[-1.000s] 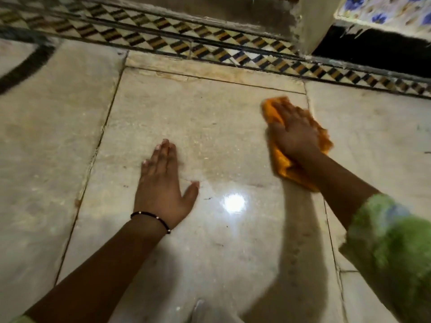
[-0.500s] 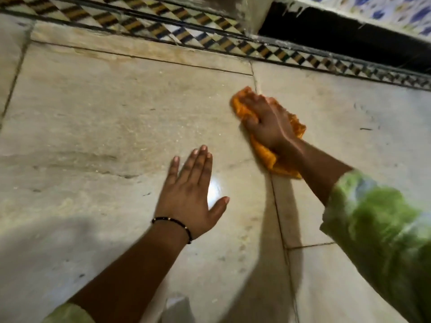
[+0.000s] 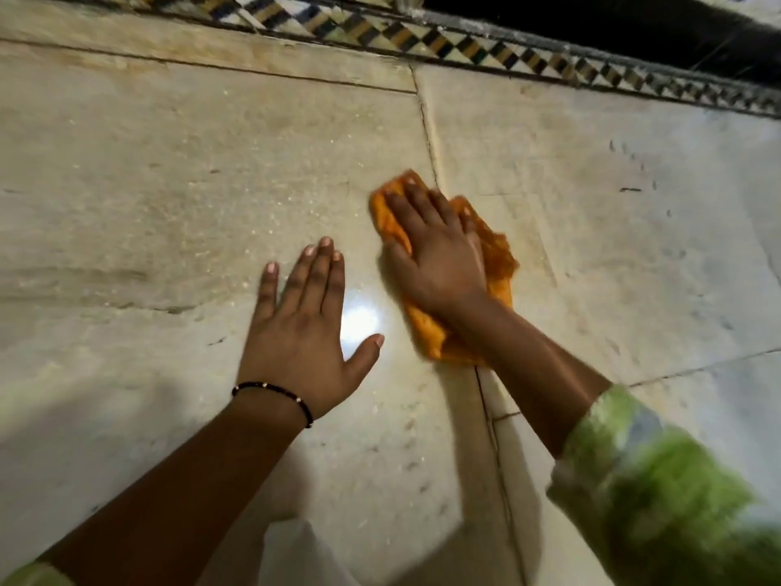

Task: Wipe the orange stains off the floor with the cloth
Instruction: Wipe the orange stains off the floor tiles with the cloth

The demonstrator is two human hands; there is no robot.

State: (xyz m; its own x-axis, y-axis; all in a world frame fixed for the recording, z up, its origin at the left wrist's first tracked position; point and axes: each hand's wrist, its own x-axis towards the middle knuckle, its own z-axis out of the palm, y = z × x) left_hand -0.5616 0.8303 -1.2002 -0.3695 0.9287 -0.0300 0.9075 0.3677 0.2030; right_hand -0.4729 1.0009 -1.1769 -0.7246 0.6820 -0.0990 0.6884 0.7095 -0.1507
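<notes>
My right hand (image 3: 435, 264) presses the cloth (image 3: 494, 251) flat-fingered over the floor (image 3: 169, 184) seam; left hand (image 3: 302, 327) flat, released, bracing. I'd keep pressure even, overlapping strokes.

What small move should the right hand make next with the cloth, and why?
Probably slide the orange cloth along the floor joint toward the patterned border. The right hand presses it flat over that joint, the left hand braces on the floor, and no clear orange stain shows elsewhere.
</notes>
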